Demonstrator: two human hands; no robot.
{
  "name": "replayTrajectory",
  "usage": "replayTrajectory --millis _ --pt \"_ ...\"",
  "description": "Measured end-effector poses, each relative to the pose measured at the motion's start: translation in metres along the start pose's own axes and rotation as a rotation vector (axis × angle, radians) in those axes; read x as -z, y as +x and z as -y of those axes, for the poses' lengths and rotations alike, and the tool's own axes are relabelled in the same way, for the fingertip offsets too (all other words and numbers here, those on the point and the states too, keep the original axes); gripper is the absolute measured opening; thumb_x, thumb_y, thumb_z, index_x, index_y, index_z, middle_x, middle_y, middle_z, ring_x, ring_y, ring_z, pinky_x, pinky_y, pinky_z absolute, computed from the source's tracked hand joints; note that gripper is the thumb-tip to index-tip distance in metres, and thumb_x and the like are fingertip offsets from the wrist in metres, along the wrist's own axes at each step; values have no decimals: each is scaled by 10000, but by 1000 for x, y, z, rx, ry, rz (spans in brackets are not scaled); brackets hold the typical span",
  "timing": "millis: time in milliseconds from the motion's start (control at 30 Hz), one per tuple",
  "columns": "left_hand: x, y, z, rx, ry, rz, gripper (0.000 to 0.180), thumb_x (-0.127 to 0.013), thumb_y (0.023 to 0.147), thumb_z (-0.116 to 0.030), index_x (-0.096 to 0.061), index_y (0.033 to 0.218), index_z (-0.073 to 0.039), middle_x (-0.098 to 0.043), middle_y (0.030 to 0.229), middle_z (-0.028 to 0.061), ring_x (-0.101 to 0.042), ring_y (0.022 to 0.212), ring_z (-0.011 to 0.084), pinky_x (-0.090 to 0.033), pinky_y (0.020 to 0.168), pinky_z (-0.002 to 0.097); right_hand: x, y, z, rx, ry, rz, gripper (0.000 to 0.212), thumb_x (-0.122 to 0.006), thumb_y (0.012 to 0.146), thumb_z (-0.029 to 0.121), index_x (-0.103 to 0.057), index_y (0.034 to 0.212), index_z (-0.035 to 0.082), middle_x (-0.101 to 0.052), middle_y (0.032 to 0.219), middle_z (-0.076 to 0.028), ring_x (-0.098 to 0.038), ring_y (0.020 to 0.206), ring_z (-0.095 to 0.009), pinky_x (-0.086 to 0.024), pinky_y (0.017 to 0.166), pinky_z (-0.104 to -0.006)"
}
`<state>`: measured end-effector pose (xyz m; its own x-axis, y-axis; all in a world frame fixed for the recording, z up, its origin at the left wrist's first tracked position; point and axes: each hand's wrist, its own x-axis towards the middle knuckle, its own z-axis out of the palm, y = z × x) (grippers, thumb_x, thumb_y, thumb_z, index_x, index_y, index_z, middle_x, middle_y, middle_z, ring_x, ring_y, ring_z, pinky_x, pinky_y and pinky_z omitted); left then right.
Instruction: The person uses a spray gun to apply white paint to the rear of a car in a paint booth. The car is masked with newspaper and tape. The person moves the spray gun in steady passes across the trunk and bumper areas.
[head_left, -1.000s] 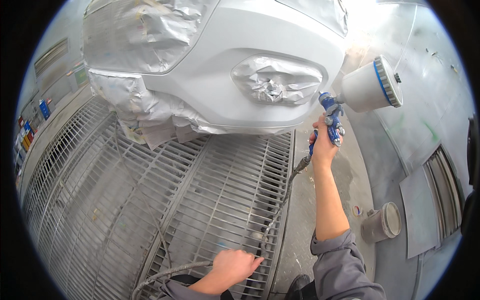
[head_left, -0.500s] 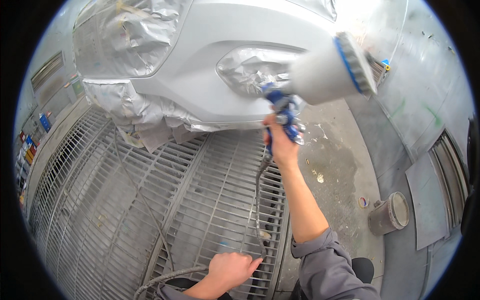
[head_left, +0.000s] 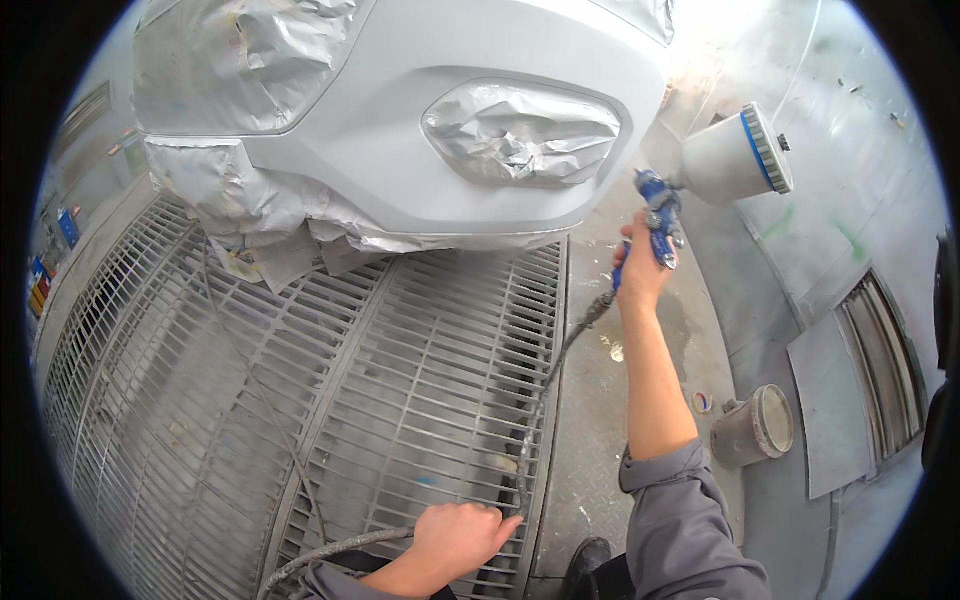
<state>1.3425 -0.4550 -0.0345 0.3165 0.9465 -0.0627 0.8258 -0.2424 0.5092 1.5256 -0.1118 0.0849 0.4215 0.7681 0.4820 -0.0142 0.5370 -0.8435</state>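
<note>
Fingers of the right hand (head_left: pixel 640 268) wrap tight round the blue grip of a spray gun (head_left: pixel 660 215), held up at arm's length beside the right end of a silver car bumper (head_left: pixel 400 160). A white paint cup (head_left: pixel 730 158) with a blue-rimmed lid sits on top of the gun, tilted out to the right. That cup likely makes the tool top-heavy, so the grip below the body looks like the proper place to hold it; the metal body seems rigid and probably slick with overspray.

Down at the lower edge, the left hand (head_left: pixel 462 530) is closed loosely around the air hose (head_left: pixel 545 400), which runs from the base of the gun down across the floor grating (head_left: pixel 330 420). Crusted grey, the hose bends in a soft curve, so it appears flexible yet springy, and is best gathered partway along to keep its drag off the wrist.

Crumpled masking paper (head_left: pixel 520 130) covers the bumper's lamp recess and hangs below its left side. A grey bucket (head_left: pixel 752 428) lies on its side on the floor at right, near a small tape roll (head_left: pixel 702 402).
</note>
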Motion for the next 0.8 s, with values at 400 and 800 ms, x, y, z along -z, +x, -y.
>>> replayTrajectory --millis 400,800 --pt "-16 25 -23 -254 -121 -29 514 -605 1028 -512 -747 767 -93 -725 728 67 -734 651 281 -584 509 425 63 41 65 367 -744 331 292 -787 941 200 -764 1131 -22 -635 704 3 -521 630 -44 -464 611 -235" --pt "-19 33 -24 -150 -74 -32 487 -630 1013 -500 -749 768 -97 -727 727 76 -740 654 295 -599 547 433 38 31 58 336 -671 272 276 -772 958 177 -751 1187 24 -573 704 6 -488 698 -39 -456 656 -239"
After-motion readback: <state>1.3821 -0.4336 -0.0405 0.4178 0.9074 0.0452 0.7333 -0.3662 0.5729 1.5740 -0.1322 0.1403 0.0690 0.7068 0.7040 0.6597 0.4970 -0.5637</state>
